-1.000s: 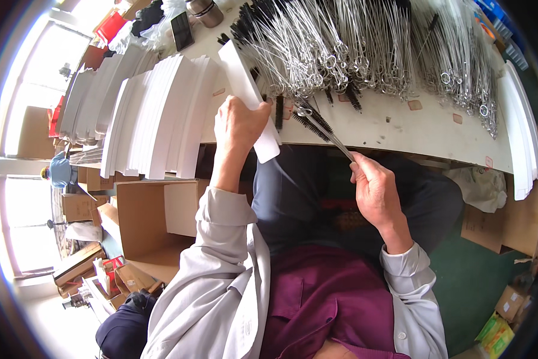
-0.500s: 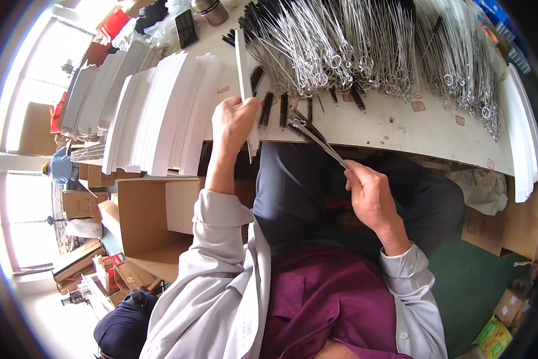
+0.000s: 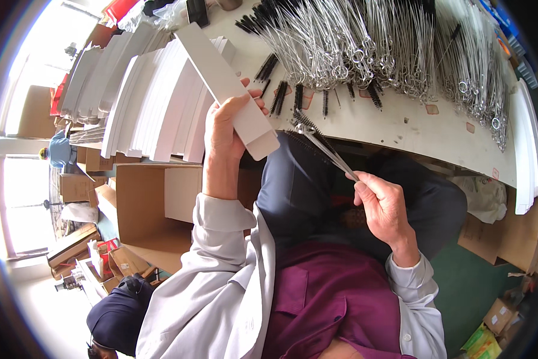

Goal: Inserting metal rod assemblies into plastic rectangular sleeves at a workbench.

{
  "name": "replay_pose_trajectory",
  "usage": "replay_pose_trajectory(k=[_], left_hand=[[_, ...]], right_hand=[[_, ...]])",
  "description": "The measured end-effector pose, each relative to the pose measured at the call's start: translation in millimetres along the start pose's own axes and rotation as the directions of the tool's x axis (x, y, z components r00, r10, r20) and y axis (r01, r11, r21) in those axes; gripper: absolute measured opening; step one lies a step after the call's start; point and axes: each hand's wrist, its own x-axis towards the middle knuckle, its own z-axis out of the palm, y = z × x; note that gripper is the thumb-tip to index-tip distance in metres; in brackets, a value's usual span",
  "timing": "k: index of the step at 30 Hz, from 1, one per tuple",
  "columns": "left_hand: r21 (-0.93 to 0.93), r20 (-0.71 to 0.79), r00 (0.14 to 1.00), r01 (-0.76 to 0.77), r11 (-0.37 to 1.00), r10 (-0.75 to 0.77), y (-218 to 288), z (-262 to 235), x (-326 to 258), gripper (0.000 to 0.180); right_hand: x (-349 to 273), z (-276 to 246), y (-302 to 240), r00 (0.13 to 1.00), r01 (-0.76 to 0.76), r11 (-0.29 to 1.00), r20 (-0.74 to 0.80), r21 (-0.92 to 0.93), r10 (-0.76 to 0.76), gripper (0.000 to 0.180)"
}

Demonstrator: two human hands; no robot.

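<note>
My left hand (image 3: pixel 224 122) is closed round a long, flat white box (image 3: pixel 227 90), tilted with its lower end toward my lap. In my right hand (image 3: pixel 381 203) a small bunch of wire-handled brushes (image 3: pixel 322 143) is pinched by the handles. Their black bristle ends point up and left, just right of the box's lower end. Ahead on the table (image 3: pixel 388 122) lies a big heap of similar wire brushes (image 3: pixel 352 48) with ring-shaped handle ends. Several black bristle heads (image 3: pixel 279 97) stick out below that heap.
Stacks of flat white boxes (image 3: pixel 155 102) stand at the table's left, and more white boxes (image 3: pixel 523 143) at its right end. An open cardboard carton (image 3: pixel 140 206) sits left of my legs. Another person (image 3: pixel 122 317) is at the lower left.
My left hand has turned the white box from edge-on to showing its broad face, its lower end now nearer the brushes. My right hand still holds the bunch, shifted slightly right and down.
</note>
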Motion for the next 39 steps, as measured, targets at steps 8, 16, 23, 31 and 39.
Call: replay_pose_trajectory(k=[8,16,23,31,39], left_hand=[[-0.134,0.038,0.998,-0.041,0.99,0.046,-4.6,28.6,-6.7,0.052],[-0.17,0.056,0.998,0.011,0.985,-0.002,-10.7,34.4,-16.5,0.047],[-0.245,0.05,0.999,0.007,0.969,0.005,-15.0,29.5,-15.1,0.046],[-0.254,0.019,1.0,0.007,0.967,-0.002,-17.2,25.4,-13.9,0.046],[-0.242,0.046,0.999,0.024,0.97,-0.013,-16.5,31.4,-19.4,0.045]], right_hand=[[-6.4,-5.4,-8.2,0.99,-0.032,0.999,0.138,0.001,0.031,0.018],[-0.4,-12.1,-7.5,0.984,-0.066,0.998,0.164,-0.025,0.069,0.016],[-2.0,-13.8,-0.6,0.959,-0.158,0.987,0.242,0.035,0.145,0.021],[0.6,-19.9,-0.2,0.923,-0.248,0.968,0.315,0.044,0.222,0.022],[3.4,-18.0,0.5,0.944,-0.221,0.975,0.254,0.009,0.212,0.022]])
